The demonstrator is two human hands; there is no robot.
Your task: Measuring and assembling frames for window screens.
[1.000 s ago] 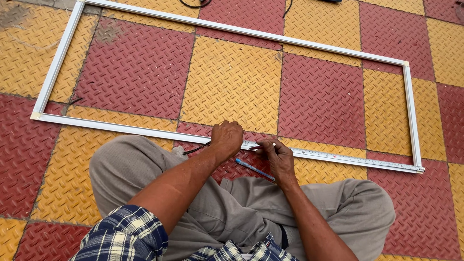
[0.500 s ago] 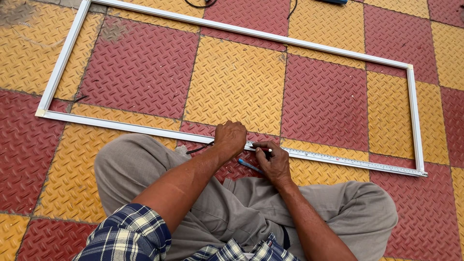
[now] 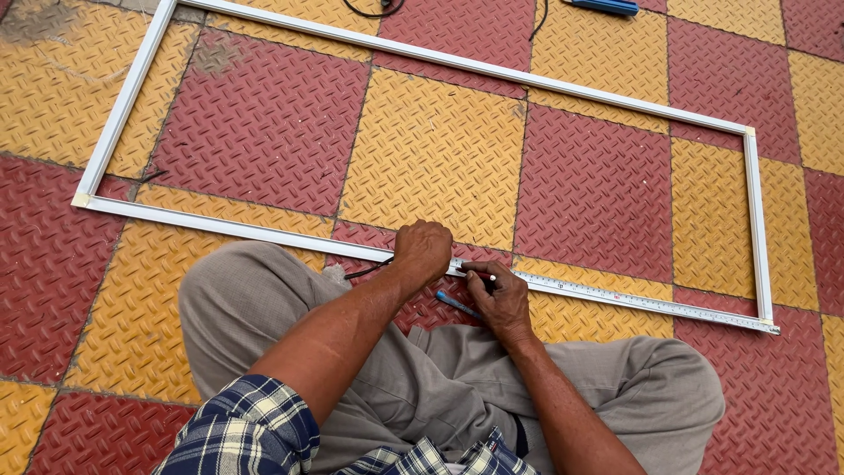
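A white rectangular frame (image 3: 422,54) lies flat on red and yellow checker floor tiles. A measuring tape (image 3: 642,301) is stretched along its near rail to the right corner. My left hand (image 3: 422,250) is closed over the tape's case on the rail, and a black strap (image 3: 367,269) trails out from under it. My right hand (image 3: 498,299) sits just to the right, thumb and forefinger pinching the tape blade. A blue pen (image 3: 455,304) pokes out from under that hand; whether it is gripped cannot be told.
I sit cross-legged in grey trousers (image 3: 264,308), knees just short of the near rail. A blue tool (image 3: 603,5) and a black cable (image 3: 374,9) lie beyond the far rail. A grey cement patch (image 3: 35,26) marks the top left tile.
My right hand has shifted slightly left along the tape, closer to my left hand. The frame and tape stay put.
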